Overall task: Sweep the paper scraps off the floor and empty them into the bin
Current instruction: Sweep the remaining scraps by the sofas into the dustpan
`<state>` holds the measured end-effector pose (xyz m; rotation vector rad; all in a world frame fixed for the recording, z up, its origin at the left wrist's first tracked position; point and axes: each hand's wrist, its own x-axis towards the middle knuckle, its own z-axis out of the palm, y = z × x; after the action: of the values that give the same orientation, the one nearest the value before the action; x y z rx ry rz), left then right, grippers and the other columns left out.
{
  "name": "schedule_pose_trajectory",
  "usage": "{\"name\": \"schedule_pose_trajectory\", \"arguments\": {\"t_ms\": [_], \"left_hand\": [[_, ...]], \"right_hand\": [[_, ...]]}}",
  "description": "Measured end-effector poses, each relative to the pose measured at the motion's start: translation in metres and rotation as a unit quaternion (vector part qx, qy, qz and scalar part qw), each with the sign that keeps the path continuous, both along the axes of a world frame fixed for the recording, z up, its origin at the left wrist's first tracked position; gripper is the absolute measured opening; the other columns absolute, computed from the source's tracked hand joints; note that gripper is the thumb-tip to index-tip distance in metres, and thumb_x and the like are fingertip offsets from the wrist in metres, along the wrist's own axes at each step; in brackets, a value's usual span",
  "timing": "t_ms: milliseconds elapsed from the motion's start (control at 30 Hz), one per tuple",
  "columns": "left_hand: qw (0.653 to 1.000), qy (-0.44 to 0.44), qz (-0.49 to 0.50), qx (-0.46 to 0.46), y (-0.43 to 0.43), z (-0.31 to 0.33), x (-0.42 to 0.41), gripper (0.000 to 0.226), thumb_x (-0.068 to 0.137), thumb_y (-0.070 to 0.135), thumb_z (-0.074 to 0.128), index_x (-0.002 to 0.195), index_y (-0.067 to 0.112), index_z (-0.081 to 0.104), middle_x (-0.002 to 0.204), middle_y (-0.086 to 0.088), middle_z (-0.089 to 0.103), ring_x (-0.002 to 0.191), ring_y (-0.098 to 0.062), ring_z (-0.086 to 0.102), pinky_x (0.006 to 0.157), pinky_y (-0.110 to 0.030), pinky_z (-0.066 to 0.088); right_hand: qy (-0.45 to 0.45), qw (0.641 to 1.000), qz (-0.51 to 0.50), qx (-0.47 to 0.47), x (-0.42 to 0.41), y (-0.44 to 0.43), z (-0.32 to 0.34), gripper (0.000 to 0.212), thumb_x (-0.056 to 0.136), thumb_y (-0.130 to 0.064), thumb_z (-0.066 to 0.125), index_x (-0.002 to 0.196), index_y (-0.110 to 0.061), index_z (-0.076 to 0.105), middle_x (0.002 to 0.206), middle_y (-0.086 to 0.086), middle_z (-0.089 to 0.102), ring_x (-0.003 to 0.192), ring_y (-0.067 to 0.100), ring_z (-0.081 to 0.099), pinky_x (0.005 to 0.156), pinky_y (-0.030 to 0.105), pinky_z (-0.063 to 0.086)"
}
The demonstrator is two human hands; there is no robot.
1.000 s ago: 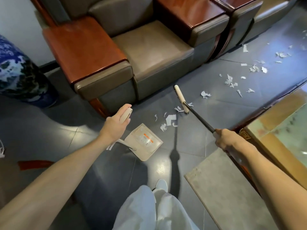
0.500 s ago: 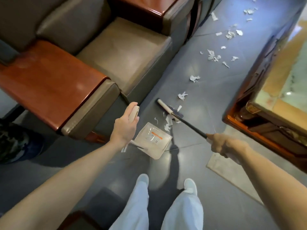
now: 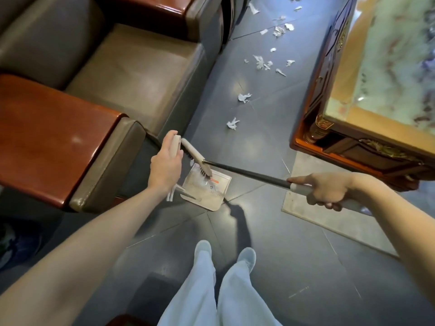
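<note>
Looking down from head height at a dark tiled floor (image 3: 282,267) between an armchair and a low desk. At far left is a brown leather armchair (image 3: 131,74) with a red wooden armrest (image 3: 47,128). Just right of it is the left hand (image 3: 164,165), its fingers (image 3: 170,135) wrapped around the upright pale handle of a dustpan (image 3: 209,191), keeping the pan flat on the floor.

The broom (image 3: 196,158) has changed place. A second ago its head lay on the tiles beyond the pan, with a few scraps between the two. Now the head sits over the pan's mouth, bristles down inside the tray. Those near scraps are gone from the floor, and a pale blur under the bristles suggests they now lie in the pan. The first batch looks collected.

Further right and farther away, paper scraps (image 3: 233,123) are on the tiles: two single pieces not far from the pan, then a looser scatter well beyond. The right hand (image 3: 327,189) grips the grey end of the broom's long dark handle, index finger laid straight along it, the other fingers curled beneath.

At far right stands the desk (image 3: 353,142), carved wood with a stone top, a grey mat (image 3: 329,217) at its foot. No bin is in view, so more sweeping and the emptying are left to do.
</note>
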<state>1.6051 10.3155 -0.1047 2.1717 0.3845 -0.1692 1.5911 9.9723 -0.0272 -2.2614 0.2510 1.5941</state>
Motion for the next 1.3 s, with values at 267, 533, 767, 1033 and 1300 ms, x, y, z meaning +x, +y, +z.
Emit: {"name": "schedule_pose_trajectory", "arguments": {"t_ms": [267, 533, 767, 1033, 1300], "left_hand": [[1.0, -0.009, -0.01, 0.01, 0.008, -0.002, -0.028, 0.038, 0.1, 0.027, 0.046, 0.132, 0.045, 0.039, 0.094, -0.005, 0.059, 0.069, -0.016, 0.056, 0.065, -0.039, 0.054], [0.999, -0.017, 0.029, 0.026, 0.017, 0.0, -0.045, 0.041, 0.1, 0.025, 0.046, 0.138, 0.037, 0.038, 0.101, -0.007, 0.057, 0.068, -0.017, 0.057, 0.054, -0.029, 0.051], [0.998, -0.008, 0.053, 0.036, 0.034, 0.016, -0.102, 0.038, 0.1, 0.023, 0.047, 0.131, 0.042, 0.042, 0.094, -0.008, 0.06, 0.069, -0.022, 0.058, 0.055, -0.035, 0.053], [0.981, -0.014, 0.188, 0.036, 0.072, 0.023, -0.218, 0.045, 0.094, 0.023, 0.053, 0.112, 0.063, 0.047, 0.066, 0.01, 0.058, 0.054, -0.022, 0.054, 0.06, -0.041, 0.052], [0.976, 0.016, 0.214, 0.043, 0.12, 0.006, -0.284, 0.042, 0.095, 0.021, 0.054, 0.12, 0.055, 0.049, 0.062, 0.013, 0.055, 0.053, -0.009, 0.052, 0.054, -0.028, 0.045]], "right_hand": [[-0.105, 0.992, 0.057, -0.038, -0.022, 0.029, -0.033, 0.073, 0.087, -0.002, 0.049, 0.151, -0.028, 0.025, 0.088, 0.003, 0.055, 0.058, 0.014, 0.055, 0.039, 0.016, 0.043], [-0.012, 0.997, -0.067, 0.037, -0.077, 0.044, -0.057, 0.069, 0.09, -0.001, 0.042, 0.15, -0.03, 0.026, 0.064, 0.006, 0.049, 0.04, 0.009, 0.043, 0.038, 0.018, 0.04], [-0.043, 0.979, -0.18, 0.091, -0.064, 0.026, -0.038, 0.062, 0.092, 0.0, 0.049, 0.147, -0.025, 0.035, 0.063, 0.007, 0.052, 0.037, 0.007, 0.044, 0.037, 0.02, 0.04], [-0.06, 0.93, -0.304, 0.198, -0.055, 0.108, -0.099, 0.029, 0.092, 0.008, 0.04, 0.11, -0.01, 0.052, 0.062, 0.004, 0.037, 0.033, 0.008, 0.035, 0.032, 0.015, 0.03], [-0.041, 0.948, -0.274, 0.154, -0.079, 0.169, -0.145, 0.016, 0.095, 0.003, 0.039, 0.105, -0.006, 0.049, 0.066, 0.008, 0.041, 0.041, 0.013, 0.037, 0.033, 0.016, 0.035]]}}
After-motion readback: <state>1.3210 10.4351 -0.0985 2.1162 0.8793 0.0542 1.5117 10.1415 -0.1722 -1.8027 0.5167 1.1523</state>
